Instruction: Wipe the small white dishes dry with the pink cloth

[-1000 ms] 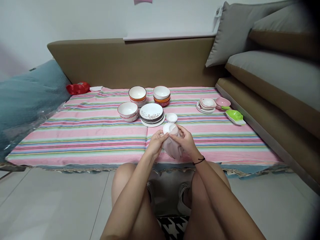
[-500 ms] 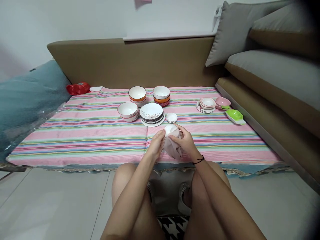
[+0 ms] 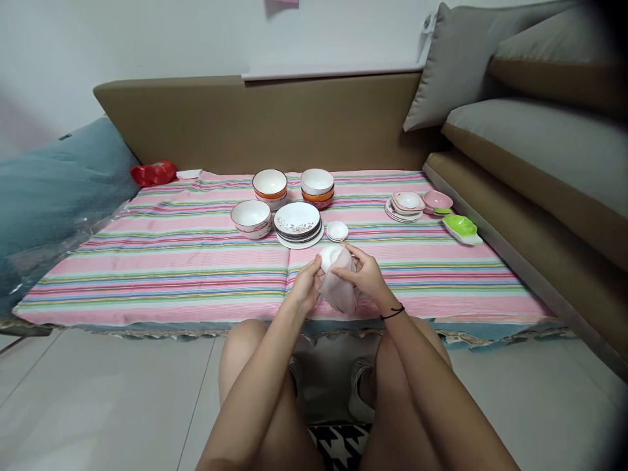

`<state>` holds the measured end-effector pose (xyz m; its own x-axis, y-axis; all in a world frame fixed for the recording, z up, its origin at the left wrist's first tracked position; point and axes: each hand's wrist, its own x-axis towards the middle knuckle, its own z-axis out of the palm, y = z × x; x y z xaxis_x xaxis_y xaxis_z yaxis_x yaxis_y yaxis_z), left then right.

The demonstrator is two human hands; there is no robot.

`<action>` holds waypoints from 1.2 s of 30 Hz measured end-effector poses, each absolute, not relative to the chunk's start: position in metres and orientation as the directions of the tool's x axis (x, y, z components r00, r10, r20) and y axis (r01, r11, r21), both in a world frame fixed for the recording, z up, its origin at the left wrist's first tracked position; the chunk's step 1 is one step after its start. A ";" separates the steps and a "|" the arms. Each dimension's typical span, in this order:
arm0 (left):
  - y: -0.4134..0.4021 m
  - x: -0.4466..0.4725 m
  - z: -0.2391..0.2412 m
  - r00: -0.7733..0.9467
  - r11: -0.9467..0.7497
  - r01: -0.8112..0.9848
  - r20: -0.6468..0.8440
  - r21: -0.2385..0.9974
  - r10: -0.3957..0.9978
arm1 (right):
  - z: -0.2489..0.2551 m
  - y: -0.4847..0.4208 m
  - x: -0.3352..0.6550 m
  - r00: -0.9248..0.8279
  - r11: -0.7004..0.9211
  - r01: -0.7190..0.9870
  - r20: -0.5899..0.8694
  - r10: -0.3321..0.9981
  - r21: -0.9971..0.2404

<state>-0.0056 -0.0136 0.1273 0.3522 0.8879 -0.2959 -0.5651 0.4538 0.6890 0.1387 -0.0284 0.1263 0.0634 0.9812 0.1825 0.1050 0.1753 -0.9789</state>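
Observation:
A small white dish (image 3: 329, 256) is held up in front of my knees, with a pale greyish-pink cloth (image 3: 340, 292) draped around its near side. My left hand (image 3: 307, 282) pinches the dish's left edge. On the other side my right hand (image 3: 366, 271) presses the cloth against the dish with its thumb, fingers behind the rim. Just beyond my hands sits a stack of small white dishes (image 3: 337, 231). To its left is a stack of flower-patterned plates (image 3: 297, 219).
Behind the plates stand bowl stacks, one at left (image 3: 269, 184) and one at right (image 3: 316, 186), and a nearer bowl (image 3: 251, 218). Small plates (image 3: 407, 204), a pink bowl (image 3: 437, 201) and a green leaf-shaped dish (image 3: 462, 229) lie right on the striped cloth (image 3: 161, 261). Cushions (image 3: 530, 137) border the right.
The cloth has shifted on the dish, and more of the white dish shows. My right hand has moved very slightly. The other dishes stay where they were.

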 end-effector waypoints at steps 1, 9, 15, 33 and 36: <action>-0.014 -0.006 0.128 0.351 0.456 -0.560 -0.300 0.692 0.887 | 0.126 -0.028 0.139 0.061 0.175 0.102 0.182 0.981 -0.979; -0.018 -0.004 0.130 0.325 0.368 -0.460 -0.233 0.808 0.917 | 0.119 -0.028 0.136 0.112 0.251 0.238 0.283 0.953 -0.938; -0.022 -0.003 0.137 0.356 0.366 -0.384 -0.229 0.848 0.906 | 0.118 -0.026 0.135 0.129 0.260 0.364 0.325 0.937 -0.894; -0.014 -0.008 0.128 0.309 0.370 -0.438 -0.249 0.819 0.918 | 0.118 -0.026 0.135 0.082 0.110 -0.005 0.109 0.991 -0.994; -0.012 -0.011 0.128 0.320 0.354 -0.449 -0.223 0.821 0.921 | 0.122 -0.028 0.138 0.065 0.044 -0.179 0.033 0.997 -0.983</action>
